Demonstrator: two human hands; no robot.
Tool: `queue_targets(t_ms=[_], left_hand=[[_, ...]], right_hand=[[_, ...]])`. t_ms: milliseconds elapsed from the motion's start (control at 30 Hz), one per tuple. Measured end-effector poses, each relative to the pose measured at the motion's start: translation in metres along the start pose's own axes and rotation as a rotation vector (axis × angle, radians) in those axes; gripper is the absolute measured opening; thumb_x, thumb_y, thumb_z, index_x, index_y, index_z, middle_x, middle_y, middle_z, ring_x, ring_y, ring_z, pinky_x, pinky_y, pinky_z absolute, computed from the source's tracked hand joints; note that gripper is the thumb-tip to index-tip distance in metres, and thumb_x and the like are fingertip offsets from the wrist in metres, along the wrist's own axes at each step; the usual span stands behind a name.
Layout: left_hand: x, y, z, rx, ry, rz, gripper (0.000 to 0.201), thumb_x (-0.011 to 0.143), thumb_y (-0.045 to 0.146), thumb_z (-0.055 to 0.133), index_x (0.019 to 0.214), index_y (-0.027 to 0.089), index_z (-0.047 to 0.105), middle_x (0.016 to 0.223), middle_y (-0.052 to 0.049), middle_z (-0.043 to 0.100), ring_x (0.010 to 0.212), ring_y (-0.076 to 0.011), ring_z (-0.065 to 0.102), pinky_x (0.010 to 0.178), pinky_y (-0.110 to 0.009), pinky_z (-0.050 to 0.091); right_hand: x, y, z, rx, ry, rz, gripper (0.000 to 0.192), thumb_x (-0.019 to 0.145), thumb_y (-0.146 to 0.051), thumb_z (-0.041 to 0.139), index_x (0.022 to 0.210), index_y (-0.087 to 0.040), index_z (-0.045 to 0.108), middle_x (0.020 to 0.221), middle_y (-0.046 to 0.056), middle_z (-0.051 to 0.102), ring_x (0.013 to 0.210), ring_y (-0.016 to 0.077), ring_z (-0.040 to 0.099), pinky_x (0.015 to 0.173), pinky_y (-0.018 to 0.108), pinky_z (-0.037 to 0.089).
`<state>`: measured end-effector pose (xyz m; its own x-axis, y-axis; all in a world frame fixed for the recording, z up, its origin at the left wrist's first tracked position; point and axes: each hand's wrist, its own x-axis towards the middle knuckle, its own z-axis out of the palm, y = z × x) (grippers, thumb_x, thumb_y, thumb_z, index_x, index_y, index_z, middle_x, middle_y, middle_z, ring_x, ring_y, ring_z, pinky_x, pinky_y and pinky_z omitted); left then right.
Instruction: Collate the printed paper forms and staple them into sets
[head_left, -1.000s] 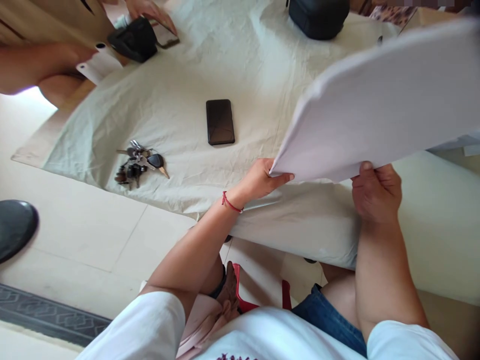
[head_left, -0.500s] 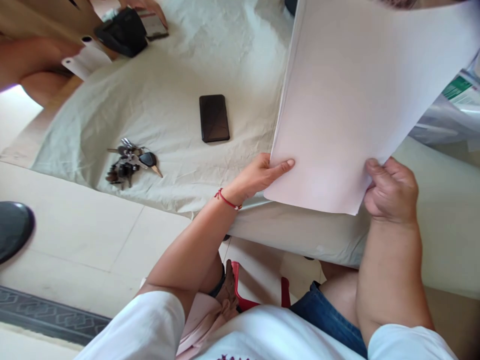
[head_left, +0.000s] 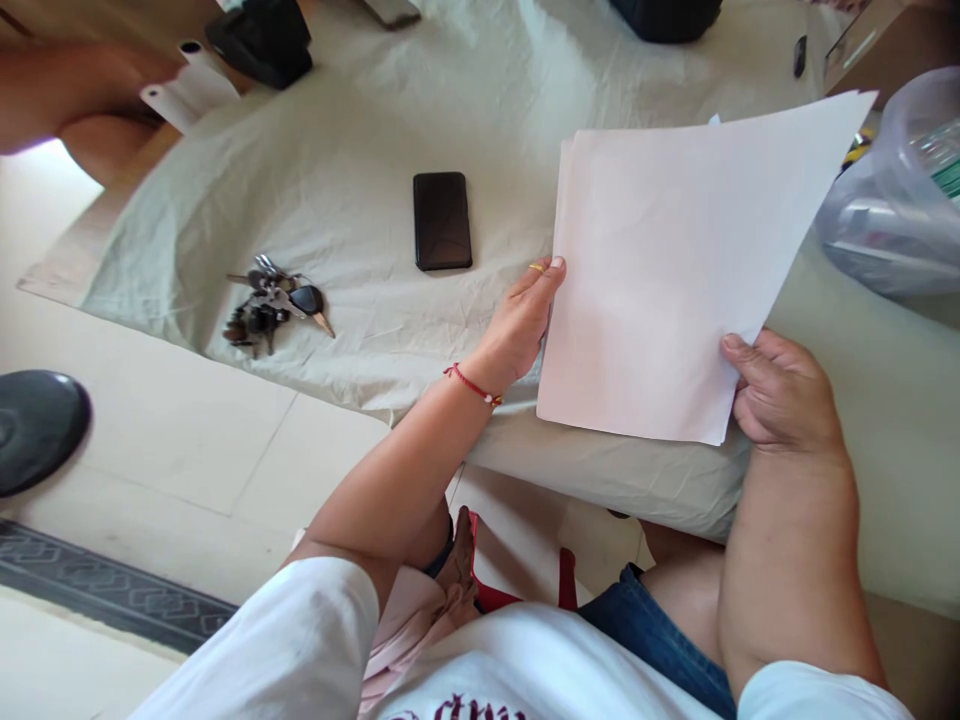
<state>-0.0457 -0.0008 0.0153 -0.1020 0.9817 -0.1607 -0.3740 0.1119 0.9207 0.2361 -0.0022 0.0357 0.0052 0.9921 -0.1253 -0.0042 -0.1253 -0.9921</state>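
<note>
Holding, right of the black phone [head_left: 442, 221] and over the cloth [head_left: 352, 170], paper sheets [head_left: 652, 290] lower than before, with the left hand [head_left: 523, 325] farther up their side. Appear white and blank, with layers offset at upper left. Grips the left edge with fingers partly hidden; pinches the right edge low in the right hand [head_left: 787, 393], with thumb on top.

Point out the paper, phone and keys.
Paper [head_left: 652, 285]: head view, middle of top sheet.
Phone [head_left: 442, 221]: head view, middle of dark upper face.
Keys [head_left: 279, 300]: head view, metal near bunch's middle.
</note>
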Motion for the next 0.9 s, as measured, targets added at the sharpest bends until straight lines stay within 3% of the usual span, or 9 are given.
queue_targets(t_ms=[133,400,667,800,900], left_hand=[[-0.002,0.003,0.004,-0.006,0.006,-0.021,0.036,0.099,0.057,0.078,0.112,0.024,0.068,0.113,-0.006,0.079,0.121,-0.0298,0.074,0.105,-0.045,0.063],[0.0,0.0,0.006,-0.047,0.006,-0.024,0.022,0.101,0.039,0.074,0.114,0.024,0.064,0.12,-0.007,0.076,0.127,-0.0288,0.072,0.113,-0.047,0.059],[-0.002,0.0,0.01,-0.083,-0.014,-0.046,0.012,0.106,0.031,0.062,0.115,0.024,0.062,0.127,-0.007,0.077,0.143,-0.0312,0.068,0.126,-0.053,0.053],[0.0,-0.001,0.011,-0.026,-0.063,0.08,0.02,0.106,0.037,0.066,0.122,0.026,0.064,0.137,-0.007,0.077,0.155,-0.0319,0.06,0.133,-0.051,0.047],[0.002,0.01,0.012,0.045,-0.07,0.26,0.03,0.104,0.038,0.071,0.132,0.03,0.066,0.145,-0.006,0.074,0.166,-0.0319,0.049,0.138,-0.048,0.04]], right_hand=[[0.001,0.0,0.005,0.005,-0.017,-0.013,0.05,0.069,-0.057,0.103,0.105,-0.026,0.089,0.12,0.009,0.088,0.126,0.0364,0.08,0.121,0.055,0.061],[0.008,0.007,0.003,0.02,-0.008,-0.034,0.054,0.066,-0.05,0.106,0.11,-0.025,0.087,0.111,0.01,0.089,0.11,0.0355,0.085,0.111,0.055,0.066],[0.009,0.007,0.001,0.028,-0.018,-0.021,0.059,0.06,-0.049,0.109,0.11,-0.026,0.087,0.11,0.007,0.089,0.11,0.0351,0.085,0.113,0.058,0.065],[0.01,0.007,0.002,0.047,-0.01,-0.09,0.054,0.062,-0.045,0.107,0.109,-0.027,0.088,0.112,0.007,0.089,0.113,0.0345,0.084,0.118,0.059,0.062],[0.011,0.005,0.002,0.061,0.02,-0.285,0.047,0.069,-0.035,0.103,0.114,-0.03,0.088,0.125,0.004,0.087,0.126,0.0303,0.08,0.127,0.056,0.056]])
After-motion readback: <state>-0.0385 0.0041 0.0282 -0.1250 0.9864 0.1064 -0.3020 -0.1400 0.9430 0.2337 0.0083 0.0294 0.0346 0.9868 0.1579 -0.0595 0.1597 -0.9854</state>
